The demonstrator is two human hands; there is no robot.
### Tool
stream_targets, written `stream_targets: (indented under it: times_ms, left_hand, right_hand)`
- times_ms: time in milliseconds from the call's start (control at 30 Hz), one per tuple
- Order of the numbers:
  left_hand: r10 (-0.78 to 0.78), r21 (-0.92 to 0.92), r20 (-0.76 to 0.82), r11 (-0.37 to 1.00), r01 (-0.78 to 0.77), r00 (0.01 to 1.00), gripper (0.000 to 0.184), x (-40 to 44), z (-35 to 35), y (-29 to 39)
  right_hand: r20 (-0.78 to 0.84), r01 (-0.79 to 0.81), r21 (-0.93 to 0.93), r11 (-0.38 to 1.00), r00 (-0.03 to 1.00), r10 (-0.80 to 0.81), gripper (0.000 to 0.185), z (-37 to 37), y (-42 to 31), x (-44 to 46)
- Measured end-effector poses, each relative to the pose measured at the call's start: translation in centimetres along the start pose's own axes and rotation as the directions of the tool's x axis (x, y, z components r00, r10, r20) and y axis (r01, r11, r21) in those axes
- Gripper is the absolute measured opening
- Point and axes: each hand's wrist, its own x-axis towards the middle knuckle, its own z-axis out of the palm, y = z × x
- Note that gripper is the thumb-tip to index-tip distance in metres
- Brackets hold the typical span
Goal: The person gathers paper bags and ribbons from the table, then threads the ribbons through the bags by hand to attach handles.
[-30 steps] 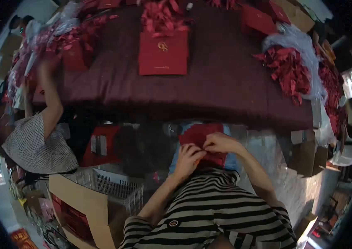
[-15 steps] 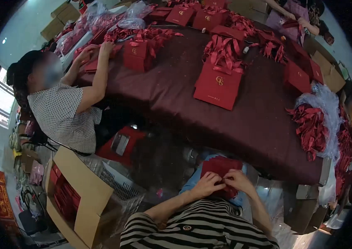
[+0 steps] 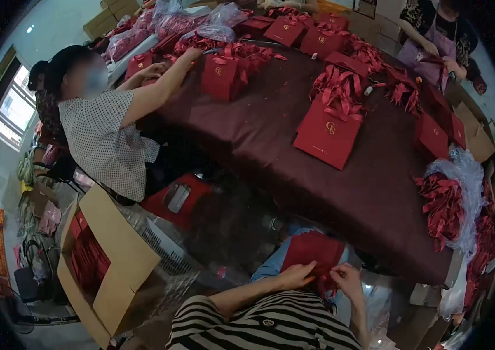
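Note:
A red paper bag (image 3: 317, 249) lies across my lap, over the blue trousers. My left hand (image 3: 295, 276) is closed on its near edge, thumb and fingers pressed together. Just to the right, my right hand (image 3: 349, 281) is raised a little and pinches what looks like a thin red ribbon (image 3: 326, 284) at the bag's near end. The ribbon's ends are too small to make out.
A dark red cloth-covered table (image 3: 247, 128) bears several red gift bags (image 3: 329, 129) with ribbon handles. An open cardboard box (image 3: 133, 265) of red bags stands left, near a grey crate (image 3: 168, 248). One co-worker (image 3: 104, 116) sits left; another (image 3: 434, 46) stands far right.
My hands have moved apart, the right one lifting off the bag, and more of the bag shows. The view has turned slightly. The left co-worker's arm reaches farther over the table.

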Motion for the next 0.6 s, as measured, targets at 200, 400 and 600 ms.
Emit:
stream_targets:
  times_ms: [200, 400, 600]
  left_hand:
    - [0.114, 0.007, -0.139, 0.993, -0.114, 0.984, 0.059, -0.5, -0.1, 0.1]
    - [0.041, 0.042, -0.116, 0.998, -0.037, 0.992, 0.047, -0.5, -0.4, 2.4]
    - [0.22, 0.11, -0.115, 0.972, -0.208, 0.969, 0.034, 0.8, -4.1, 5.9]
  right_hand:
    - [-0.048, 0.025, -0.139, 0.99, 0.998, -0.032, 0.025, 0.4, -1.3, -0.9]
    - [-0.096, -0.162, 0.157, 0.974, 0.979, 0.178, 0.028, 0.4, 3.6, -0.8]
    - [-0.216, -0.13, 0.319, 0.939, 0.954, 0.205, 0.026, -1.9, -2.8, -2.5]
